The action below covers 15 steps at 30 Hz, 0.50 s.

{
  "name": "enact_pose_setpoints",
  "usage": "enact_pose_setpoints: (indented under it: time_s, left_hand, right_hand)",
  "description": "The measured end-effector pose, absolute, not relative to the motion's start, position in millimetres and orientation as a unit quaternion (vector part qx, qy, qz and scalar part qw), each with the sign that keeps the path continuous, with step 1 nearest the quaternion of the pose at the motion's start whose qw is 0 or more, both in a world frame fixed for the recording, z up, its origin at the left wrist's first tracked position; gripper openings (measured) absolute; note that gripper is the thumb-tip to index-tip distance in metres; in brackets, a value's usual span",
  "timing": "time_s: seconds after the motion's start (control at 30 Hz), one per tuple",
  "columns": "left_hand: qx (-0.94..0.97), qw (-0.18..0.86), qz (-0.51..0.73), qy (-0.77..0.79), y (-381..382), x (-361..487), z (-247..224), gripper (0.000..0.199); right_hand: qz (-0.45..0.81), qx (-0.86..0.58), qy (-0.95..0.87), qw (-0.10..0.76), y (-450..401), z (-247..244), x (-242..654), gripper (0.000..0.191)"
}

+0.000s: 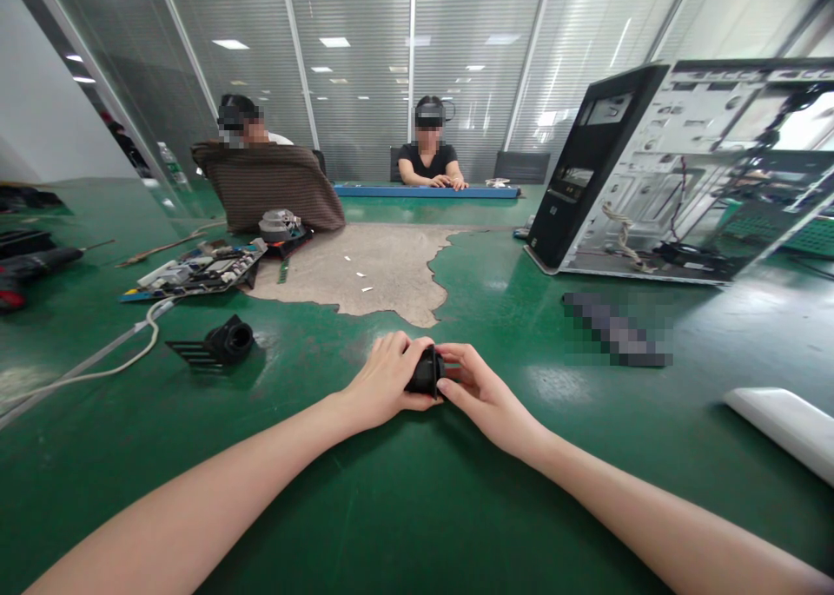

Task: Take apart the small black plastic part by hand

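Observation:
Between my two hands, just above the green table [384, 508], is a small black plastic part [426, 372]. My left hand [384, 378] wraps round its left side, thumb on top. On the right side, my right hand [486, 395] grips the part's edge with thumb and fingers. The fingers cover much of the part, so its full shape is hidden. Another black plastic part [231, 341], with a round opening and thin slats, lies on the table to the left of my hands.
An open computer case [560, 187] stands at the right. A circuit board [201, 269], a fan [282, 226] and a power drill [32, 269] lie at the left. A white object [782, 421] is at the right edge. Two people sit across the table.

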<state>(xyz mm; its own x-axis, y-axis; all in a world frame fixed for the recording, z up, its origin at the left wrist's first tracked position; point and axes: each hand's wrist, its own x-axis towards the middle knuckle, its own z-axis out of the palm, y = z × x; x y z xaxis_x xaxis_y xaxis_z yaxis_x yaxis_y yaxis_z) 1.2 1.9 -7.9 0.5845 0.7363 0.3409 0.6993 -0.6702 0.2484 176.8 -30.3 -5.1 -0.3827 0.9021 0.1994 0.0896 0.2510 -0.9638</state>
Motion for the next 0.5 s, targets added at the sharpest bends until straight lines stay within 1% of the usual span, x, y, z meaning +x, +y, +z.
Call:
enact_pose_setpoints:
  time_s: [0.07,0.2,0.33,0.5]
  left_hand:
    - [0.889,0.045,0.212,0.403,1.9,1.0,-7.9,0.059]
    - [0.889,0.055,0.214,0.402,1.7,1.0,-7.2,0.059]
    - [0.889,0.056,0.208,0.405,1.6,1.2,-6.3,0.061]
    - [0.888,0.046,0.206,0.409,1.8,1.4,-6.2,0.062]
  right_hand:
    - [0.492,-0.364,-0.675,0.413,-30.1,-6.0,177.5,0.030]
    - [0.490,-0.363,-0.670,0.423,-31.3,-7.7,177.7,0.026]
    - [0.468,-0.358,-0.676,0.442,-33.5,-7.3,176.5,0.027]
    - [0.467,-0.410,-0.634,0.460,-31.2,-2.9,178.9,0.024]
